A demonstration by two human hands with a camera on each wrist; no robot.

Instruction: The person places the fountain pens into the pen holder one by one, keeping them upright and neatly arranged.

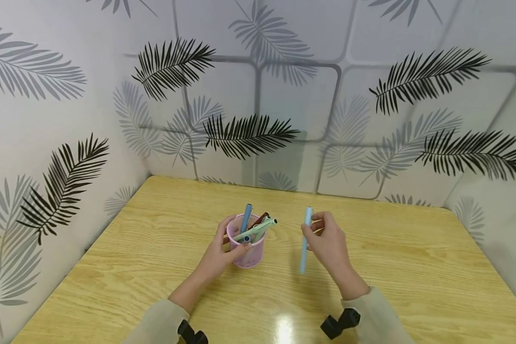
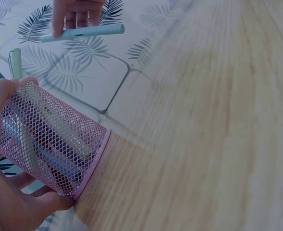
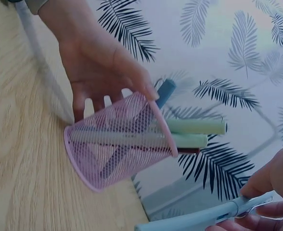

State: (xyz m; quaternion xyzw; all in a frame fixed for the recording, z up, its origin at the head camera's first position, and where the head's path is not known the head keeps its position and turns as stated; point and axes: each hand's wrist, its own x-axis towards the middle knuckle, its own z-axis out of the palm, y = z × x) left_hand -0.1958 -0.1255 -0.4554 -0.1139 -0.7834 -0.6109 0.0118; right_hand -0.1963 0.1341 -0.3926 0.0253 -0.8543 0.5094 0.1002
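Observation:
My left hand (image 1: 215, 254) grips a pink mesh pen cup (image 1: 252, 257) round its side, thumb near the rim. Out of the cup lean a blue pen (image 1: 245, 220), a dark red pen (image 1: 262, 218) and pale green pens (image 3: 199, 126); the lower parts show through the mesh in the left wrist view. To the right of the cup, my right hand (image 1: 330, 242) pinches a light blue pen (image 1: 304, 255) near its clip end. This pen stands nearly upright in the head view, apart from the cup. Whether the cup's base touches the table cannot be told.
A light wood-grain table (image 1: 155, 229) lies under both hands. Pale walls with a leaf pattern (image 1: 249, 136) rise behind it and at both sides. Black devices (image 1: 340, 323) are strapped at both wrists over light sleeves (image 1: 380, 313).

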